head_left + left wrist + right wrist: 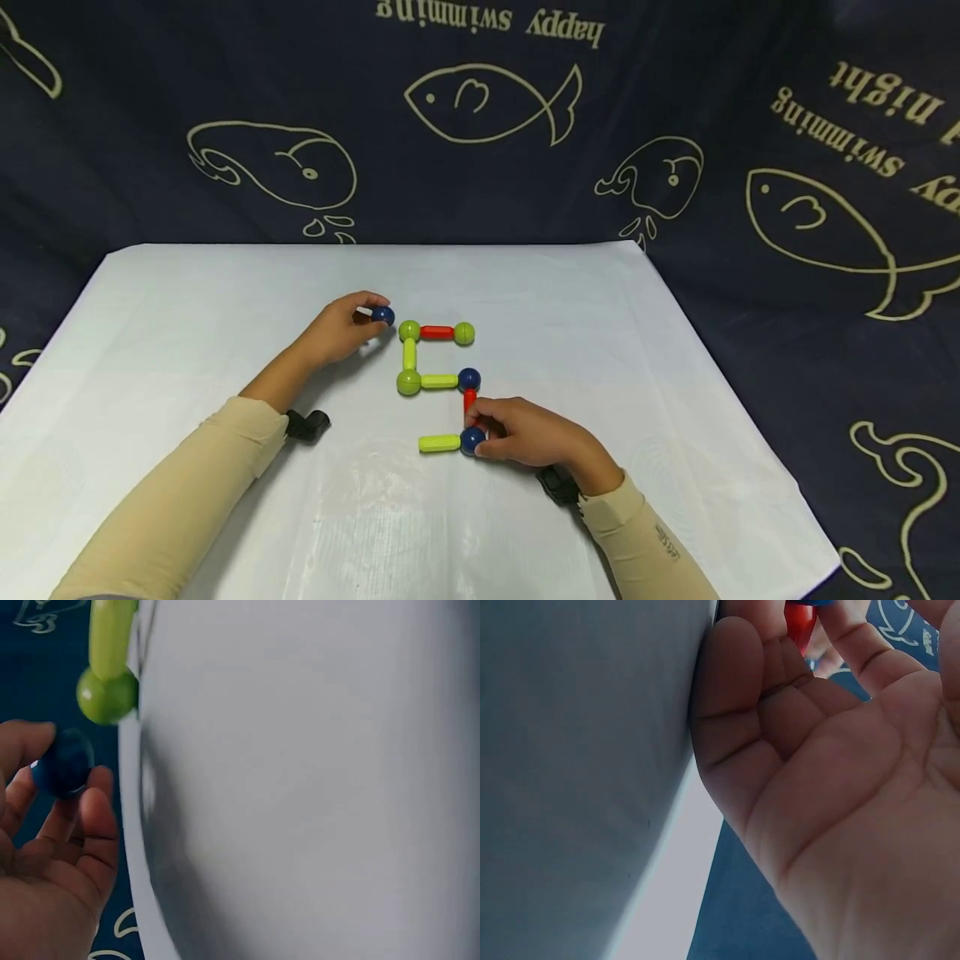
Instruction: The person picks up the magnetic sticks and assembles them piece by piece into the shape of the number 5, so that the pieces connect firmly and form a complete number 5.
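My left hand (341,331) pinches a loose blue ball (384,316) between thumb and fingers, just left of the upper green ball (409,331). In the left wrist view that blue ball (64,765) sits at the fingertips, near a green ball (109,695). My right hand (531,433) holds the blue ball (472,441) at the lower corner of a shape built from rods and balls. A yellow-green rod (439,443) points left from this ball. Above it, a red rod (470,403), partly behind the fingers, leads up to another blue ball (469,379).
Further up, a yellow-green rod (439,381) joins a green ball (408,382), and another rod (409,354) rises from there. A red rod (437,332) ends at a green ball (465,333). Everything lies on a white table (225,300) before a dark printed cloth (480,192).
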Available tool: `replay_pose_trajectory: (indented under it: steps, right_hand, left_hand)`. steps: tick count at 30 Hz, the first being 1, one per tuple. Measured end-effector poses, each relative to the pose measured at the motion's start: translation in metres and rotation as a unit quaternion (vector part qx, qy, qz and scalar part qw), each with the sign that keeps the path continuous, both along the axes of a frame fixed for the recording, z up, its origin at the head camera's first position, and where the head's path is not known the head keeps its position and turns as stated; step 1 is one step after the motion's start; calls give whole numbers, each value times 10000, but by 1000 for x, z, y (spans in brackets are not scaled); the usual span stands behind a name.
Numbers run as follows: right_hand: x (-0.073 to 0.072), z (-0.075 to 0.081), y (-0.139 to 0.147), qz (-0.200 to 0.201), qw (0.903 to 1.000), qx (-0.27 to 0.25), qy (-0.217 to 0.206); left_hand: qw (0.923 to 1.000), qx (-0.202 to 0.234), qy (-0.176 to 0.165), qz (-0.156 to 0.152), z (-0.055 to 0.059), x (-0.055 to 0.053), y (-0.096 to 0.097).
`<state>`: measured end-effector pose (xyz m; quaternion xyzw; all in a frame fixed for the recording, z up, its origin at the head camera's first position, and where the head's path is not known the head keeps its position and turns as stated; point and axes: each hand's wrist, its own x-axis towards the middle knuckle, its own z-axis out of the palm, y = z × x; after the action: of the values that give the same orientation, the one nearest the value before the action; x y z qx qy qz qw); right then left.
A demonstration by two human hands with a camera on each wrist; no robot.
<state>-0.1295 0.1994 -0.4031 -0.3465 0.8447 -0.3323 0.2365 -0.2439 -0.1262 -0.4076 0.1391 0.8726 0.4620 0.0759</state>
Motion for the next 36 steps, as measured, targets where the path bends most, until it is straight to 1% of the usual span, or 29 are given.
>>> replay_pose_trajectory:
  steps: [4, 6, 9, 12, 15, 19, 22, 25, 33, 36]
  right_hand:
    - [0, 0, 1, 28, 10000, -19, 43]
    - [0, 0, 2, 40, 10000, -21, 54]
    - [0, 0, 1, 43, 10000, 0, 66]
    - [0, 1, 0, 44, 10000, 4, 77]
    - [0, 1, -1, 56, 9999, -6, 97]
    - [0, 0, -1, 37, 10000, -36, 78]
    - [0, 0, -1, 35, 10000, -63, 55]
    - [1, 0, 0, 34, 9999, -68, 77]
    - [1, -1, -1, 47, 9998, -56, 163]
    - [1, -2, -1, 60, 9998, -53, 165]
  left_hand:
    - [9999, 49, 15, -139, -2, 28, -3]
    - [9997, 102, 48, -202, -2, 41, -5]
    - [9991, 162, 109, -380, -1, 60, -8]
    - [9982, 220, 96, -545, -1, 77, -10]
    - [9976, 275, -10, -640, -2, 92, -9]
    - [9962, 378, -64, -778, -6, 110, -5]
    - [9955, 384, -87, -866, -9, 120, 0]
    - [9947, 379, -120, -950, -13, 127, 4]
    - [9922, 291, -52, -1209, -21, 135, 9]
    - [9921, 213, -9, -1238, -21, 137, 10]
